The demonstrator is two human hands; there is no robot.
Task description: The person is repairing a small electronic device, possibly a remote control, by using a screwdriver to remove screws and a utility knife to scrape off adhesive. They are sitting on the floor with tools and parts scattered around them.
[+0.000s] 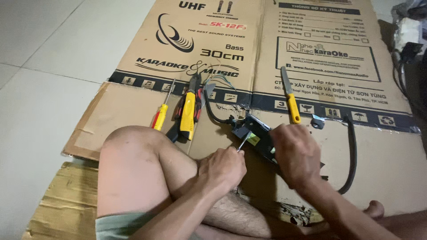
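My left hand point(223, 167) is closed around a screwdriver whose metal tip point(240, 145) points into a small black electrical box point(251, 133) lying on flattened cardboard point(338, 66). Over the right side of that box lies my right hand point(297, 153), gripping it and hiding part of it. A black cable point(352, 151) curves away from the box to the right. Thin coloured wires point(221, 82) run out from its upper left. My bent knee point(133, 155) is in the foreground at left.
On the cardboard lie a yellow-and-red screwdriver point(161, 114), yellow-handled pliers point(189, 111) with red-handled ones beside them, a yellow-handled knife point(290, 95) and a small grey part point(317, 121). Tiled floor point(40, 89) lies to the left. Dark clutter point(411, 26) sits at top right.
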